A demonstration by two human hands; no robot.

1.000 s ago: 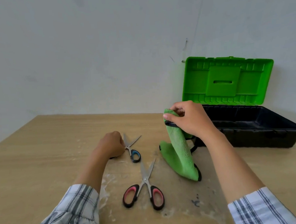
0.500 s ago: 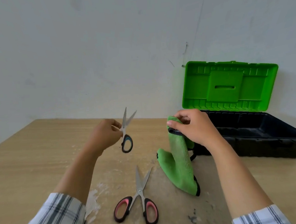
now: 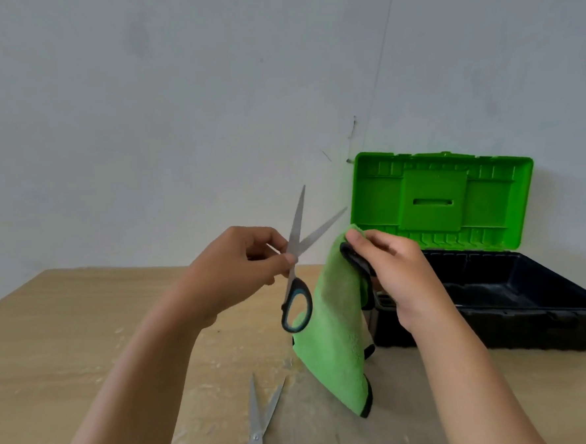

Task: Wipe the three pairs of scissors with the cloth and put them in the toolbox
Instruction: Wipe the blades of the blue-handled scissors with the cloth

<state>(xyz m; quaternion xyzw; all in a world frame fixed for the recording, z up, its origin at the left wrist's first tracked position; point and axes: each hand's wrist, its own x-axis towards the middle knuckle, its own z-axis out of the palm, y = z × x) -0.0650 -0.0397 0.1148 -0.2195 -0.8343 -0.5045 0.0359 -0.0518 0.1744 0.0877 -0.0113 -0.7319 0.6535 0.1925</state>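
At frame centre, my left hand (image 3: 239, 266) pinches the blue-handled scissors (image 3: 297, 283) at the pivot. They are now lifted off the table (image 3: 51, 339), blades apart and pointing up. My right hand (image 3: 394, 270) grips the green cloth (image 3: 333, 349), which hangs just right of them, so wiping can begin. The open toolbox (image 3: 495, 298) waits at right, and the pink-handled scissors (image 3: 259, 426) lie at the bottom edge.

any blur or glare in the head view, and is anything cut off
Head view: soft even light, no glare; blue-handled scissors in the left hand slightly soft but readable; pink-handled scissors cropped by the bottom edge; toolbox black interior dark, little detail.
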